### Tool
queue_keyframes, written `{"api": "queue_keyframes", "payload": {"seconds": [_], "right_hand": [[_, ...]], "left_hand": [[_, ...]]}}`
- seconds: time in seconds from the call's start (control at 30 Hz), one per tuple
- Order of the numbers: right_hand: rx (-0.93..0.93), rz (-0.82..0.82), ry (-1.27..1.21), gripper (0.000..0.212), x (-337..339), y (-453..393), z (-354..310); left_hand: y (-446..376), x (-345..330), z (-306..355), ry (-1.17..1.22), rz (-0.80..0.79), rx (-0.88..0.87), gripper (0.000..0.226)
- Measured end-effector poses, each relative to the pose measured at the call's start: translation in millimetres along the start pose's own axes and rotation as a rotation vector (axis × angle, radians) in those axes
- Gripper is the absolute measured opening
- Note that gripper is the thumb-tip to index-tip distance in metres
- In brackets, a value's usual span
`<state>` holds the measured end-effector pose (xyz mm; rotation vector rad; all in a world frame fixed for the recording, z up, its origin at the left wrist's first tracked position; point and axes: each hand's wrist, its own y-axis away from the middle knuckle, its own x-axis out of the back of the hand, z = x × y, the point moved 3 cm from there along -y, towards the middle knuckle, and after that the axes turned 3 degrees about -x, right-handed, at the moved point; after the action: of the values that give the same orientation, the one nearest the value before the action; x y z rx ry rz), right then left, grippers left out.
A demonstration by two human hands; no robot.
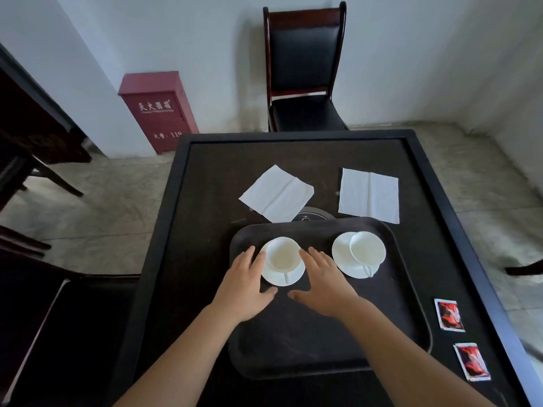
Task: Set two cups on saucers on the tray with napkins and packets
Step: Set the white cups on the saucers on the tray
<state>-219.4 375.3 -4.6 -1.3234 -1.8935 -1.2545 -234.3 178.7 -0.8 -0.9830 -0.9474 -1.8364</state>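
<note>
Two bare forearms, entering from the lower edge of the view. No sleeves, cuffs or gloves anywhere along them. Left hand (246,286) bare: no ring, no watch, no band at the wrist. Right hand (324,284) likewise bare, wrist unadorned. Fingernails short and plain where visible, no polish to be made out. Fingers (257,261) rounded and smooth, knuckles faintly creased. No marks, tattoos, plasters or scars discernible at this sharpness. Forearms smooth, broadening toward the elbows, cut off by the frame before any clothing appears. Nothing of the upper arms, shoulders or torso in view.
</note>
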Motion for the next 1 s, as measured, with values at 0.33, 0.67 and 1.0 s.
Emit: {"api": "queue_keyframes", "payload": {"seconds": [0.33, 0.67, 1.0], "right_hand": [[-0.01, -0.028, 0.18, 0.107, -16, 54, -9], [-0.031, -0.02, 0.202, 0.105, -17, 92, -18], [0.005, 0.1, 0.166, 0.094, -9, 93, -46]], "left_hand": [[62, 6, 19, -0.131, -0.017, 0.032, 0.084], [91, 16, 23, -0.113, 0.0, -0.006, 0.084], [87, 35, 8, -0.079, 0.022, -0.021, 0.081]]}}
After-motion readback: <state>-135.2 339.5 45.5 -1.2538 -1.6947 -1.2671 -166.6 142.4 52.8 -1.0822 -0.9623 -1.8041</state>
